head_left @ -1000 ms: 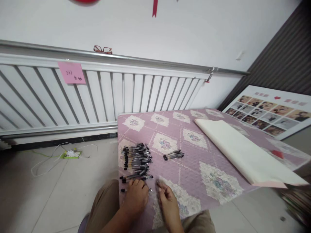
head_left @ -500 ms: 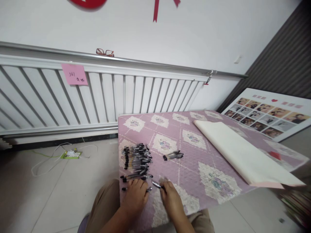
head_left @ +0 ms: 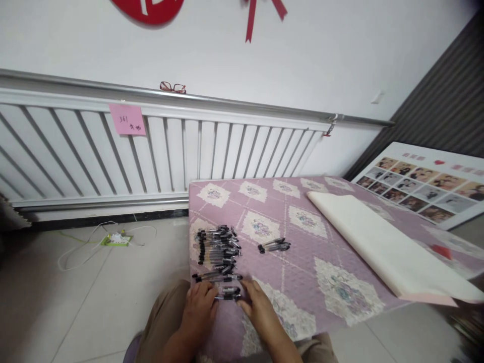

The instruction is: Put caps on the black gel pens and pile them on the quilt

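Two or so black-capped gel pens [head_left: 230,293] lie side by side at the table's near left, between my hands. My left hand [head_left: 199,305] is closed over their left ends, which its fingers hide. At the capped ends, my right hand [head_left: 260,308] curls its thumb and fingers around the tips. Just beyond, a few more pens [head_left: 217,278] lie crosswise. A larger pile of similar pens [head_left: 218,249] stretches away behind these in a rough column. To the right of that pile sits a small separate group of pens [head_left: 275,245].
A purple floral cloth [head_left: 298,275] covers the table. A large folded cream sheet [head_left: 378,242] lies on its right side. Behind stands a white radiator [head_left: 166,151] with a pink note [head_left: 127,120]. A power strip [head_left: 117,239] with cables is on the floor at left.
My right hand has brought a pen leftward to the one by my left hand. My left hand has slid left, uncovering the pens' capped ends. The view has shifted slightly.
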`<control>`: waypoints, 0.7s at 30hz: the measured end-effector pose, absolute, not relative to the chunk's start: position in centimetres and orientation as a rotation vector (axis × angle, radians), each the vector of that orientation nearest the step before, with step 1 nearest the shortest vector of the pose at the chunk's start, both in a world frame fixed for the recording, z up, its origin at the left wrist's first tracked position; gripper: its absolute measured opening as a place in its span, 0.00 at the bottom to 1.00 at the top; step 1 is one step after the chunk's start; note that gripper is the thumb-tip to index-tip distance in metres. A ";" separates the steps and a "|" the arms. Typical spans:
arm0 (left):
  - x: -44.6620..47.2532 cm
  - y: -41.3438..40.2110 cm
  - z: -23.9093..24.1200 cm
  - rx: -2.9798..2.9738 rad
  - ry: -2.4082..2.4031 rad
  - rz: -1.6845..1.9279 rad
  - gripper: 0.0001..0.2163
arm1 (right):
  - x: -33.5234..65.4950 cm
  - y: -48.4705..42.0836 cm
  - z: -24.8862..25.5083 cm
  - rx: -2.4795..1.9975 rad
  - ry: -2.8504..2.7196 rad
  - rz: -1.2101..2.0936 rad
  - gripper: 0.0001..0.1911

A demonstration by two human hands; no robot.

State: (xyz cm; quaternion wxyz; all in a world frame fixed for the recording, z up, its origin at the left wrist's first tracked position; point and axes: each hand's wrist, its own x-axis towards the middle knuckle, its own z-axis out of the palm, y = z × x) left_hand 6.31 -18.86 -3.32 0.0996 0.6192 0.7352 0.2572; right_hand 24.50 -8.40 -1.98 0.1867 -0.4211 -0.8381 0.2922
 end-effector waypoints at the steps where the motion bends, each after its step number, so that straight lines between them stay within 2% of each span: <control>1: 6.3 -18.9 -3.4 1.834 2.176 0.751 0.13 | 24.5 -8.5 -2.0 -1.190 -2.375 0.828 0.26; 9: 6.3 -17.2 -3.0 1.821 2.230 0.563 0.10 | 22.5 -7.9 -1.9 -1.179 -2.409 0.786 0.18; 16: 6.3 -16.5 -3.4 1.867 2.338 0.663 0.11 | 22.5 -7.7 -2.9 -1.175 -2.217 0.712 0.15; 19: 7.2 -16.9 -4.2 2.031 2.249 0.707 0.14 | 23.2 -7.8 -3.4 -1.155 -2.082 0.675 0.09; 21: 8.1 -17.0 -5.1 2.164 2.129 0.639 0.11 | 23.8 -7.5 -3.7 -1.161 -2.021 0.621 0.09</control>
